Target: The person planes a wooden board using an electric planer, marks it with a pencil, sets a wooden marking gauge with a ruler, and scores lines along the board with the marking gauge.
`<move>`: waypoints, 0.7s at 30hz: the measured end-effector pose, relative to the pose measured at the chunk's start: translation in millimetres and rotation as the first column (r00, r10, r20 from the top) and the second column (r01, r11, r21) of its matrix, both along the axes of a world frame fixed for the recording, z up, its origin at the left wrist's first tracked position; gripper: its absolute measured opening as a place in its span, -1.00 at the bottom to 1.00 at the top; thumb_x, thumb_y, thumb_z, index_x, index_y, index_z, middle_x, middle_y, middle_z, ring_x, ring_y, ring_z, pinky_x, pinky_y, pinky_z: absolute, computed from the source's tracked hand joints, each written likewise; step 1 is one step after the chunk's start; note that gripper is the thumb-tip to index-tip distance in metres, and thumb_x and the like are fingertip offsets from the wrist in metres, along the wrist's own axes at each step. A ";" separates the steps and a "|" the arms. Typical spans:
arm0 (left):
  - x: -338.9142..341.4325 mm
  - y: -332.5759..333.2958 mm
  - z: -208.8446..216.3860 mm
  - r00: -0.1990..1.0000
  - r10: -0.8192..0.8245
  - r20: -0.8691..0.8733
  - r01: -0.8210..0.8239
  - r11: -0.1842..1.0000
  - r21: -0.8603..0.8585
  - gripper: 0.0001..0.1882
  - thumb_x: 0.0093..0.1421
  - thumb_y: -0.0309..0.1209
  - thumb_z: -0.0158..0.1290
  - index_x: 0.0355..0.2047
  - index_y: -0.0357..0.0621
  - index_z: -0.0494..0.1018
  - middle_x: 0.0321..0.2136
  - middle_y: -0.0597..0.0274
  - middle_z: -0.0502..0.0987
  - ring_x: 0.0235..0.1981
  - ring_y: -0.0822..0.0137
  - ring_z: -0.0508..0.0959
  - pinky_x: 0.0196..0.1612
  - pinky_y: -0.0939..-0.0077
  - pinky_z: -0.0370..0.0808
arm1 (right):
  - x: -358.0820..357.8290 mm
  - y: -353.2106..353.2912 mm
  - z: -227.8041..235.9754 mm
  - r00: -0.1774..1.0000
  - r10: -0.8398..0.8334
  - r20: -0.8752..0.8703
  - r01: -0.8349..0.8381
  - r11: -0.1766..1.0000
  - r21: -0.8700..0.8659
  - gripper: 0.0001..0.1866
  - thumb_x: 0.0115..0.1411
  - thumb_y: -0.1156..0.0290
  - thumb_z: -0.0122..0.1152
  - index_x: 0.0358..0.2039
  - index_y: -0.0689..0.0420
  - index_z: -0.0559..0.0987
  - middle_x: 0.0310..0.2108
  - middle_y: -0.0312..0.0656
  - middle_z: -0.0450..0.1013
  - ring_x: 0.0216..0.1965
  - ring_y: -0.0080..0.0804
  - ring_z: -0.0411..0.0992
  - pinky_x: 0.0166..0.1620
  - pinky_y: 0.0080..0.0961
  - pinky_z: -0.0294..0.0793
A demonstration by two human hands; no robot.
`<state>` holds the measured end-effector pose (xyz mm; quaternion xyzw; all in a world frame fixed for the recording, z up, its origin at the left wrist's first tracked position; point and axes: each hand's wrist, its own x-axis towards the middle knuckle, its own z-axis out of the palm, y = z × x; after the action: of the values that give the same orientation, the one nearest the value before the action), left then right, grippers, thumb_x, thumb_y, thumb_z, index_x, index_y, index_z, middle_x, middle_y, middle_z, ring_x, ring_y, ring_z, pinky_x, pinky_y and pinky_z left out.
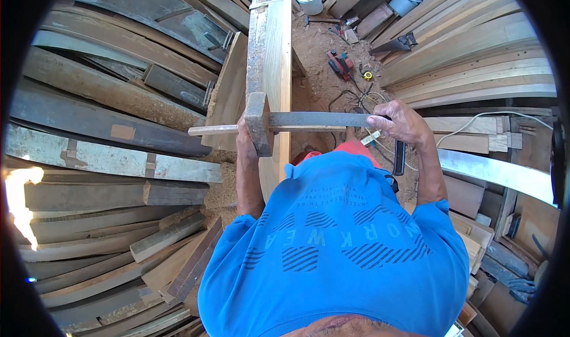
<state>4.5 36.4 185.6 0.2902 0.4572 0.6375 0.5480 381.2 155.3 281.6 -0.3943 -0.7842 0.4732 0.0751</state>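
My right hand [399, 123] is closed, thumb and fingers pinching the end of a long grey metal blade [320, 119]. A black bar [399, 158] hangs at a right angle below that hand, so the tool looks like a try square. The blade reaches left to a worn wooden block [257, 124]. My left hand [244, 141] is behind the block, at a thin wooden strip [212, 130] that sticks out to the left and runs under the blade. Its fingers are partly hidden but appear closed around the strip. A long pale board [276, 52] extends away beneath.
Stacked planks [119, 97] crowd the left, more boards [469, 58] the right. On the dusty floor lie a red power tool [340, 64], a yellow tape measure [367, 76], a handsaw [396, 44] and tangled cords. A white bucket [309, 1] stands at the far end.
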 end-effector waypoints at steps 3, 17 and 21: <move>0.6 -0.5 -10.1 0.999 0.014 0.029 -0.014 1.000 -0.015 -0.39 0.46 0.08 -0.29 0.11 -0.22 0.38 -0.28 0.11 0.55 -0.34 0.21 0.57 -0.27 0.17 0.54 | -0.6 -1.1 -3.3 1.000 0.015 0.015 -0.015 1.000 0.001 -0.49 0.36 0.03 0.23 -0.54 0.24 0.56 -0.69 -0.29 0.29 -0.60 -0.55 0.30 -0.49 -0.41 0.31; -1.1 -7.5 -9.6 0.995 -0.100 0.028 0.099 0.993 0.058 -0.55 0.47 -0.04 -0.29 -0.14 -0.15 0.41 -0.39 0.18 0.51 -0.39 0.26 0.52 -0.29 0.22 0.46 | -7.2 -1.7 -10.0 0.997 0.025 0.067 -0.017 0.993 -0.117 -0.49 0.37 0.01 0.22 -0.48 0.26 0.62 -0.69 -0.27 0.35 -0.60 -0.55 0.36 -0.50 -0.42 0.34; -1.5 -10.2 -13.9 0.995 -0.061 0.083 0.058 0.997 0.041 -0.55 0.47 -0.03 -0.28 -0.09 -0.15 0.40 -0.38 0.19 0.49 -0.38 0.26 0.51 -0.28 0.22 0.46 | -6.1 1.5 -16.1 0.996 0.044 0.079 -0.032 0.989 -0.146 -0.48 0.38 0.00 0.22 -0.48 0.25 0.63 -0.67 -0.30 0.35 -0.61 -0.58 0.35 -0.52 -0.45 0.33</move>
<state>3.0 26.2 171.7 0.2874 0.4124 0.6412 0.5798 375.1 156.8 265.5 -0.4028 -0.7576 0.5135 0.0050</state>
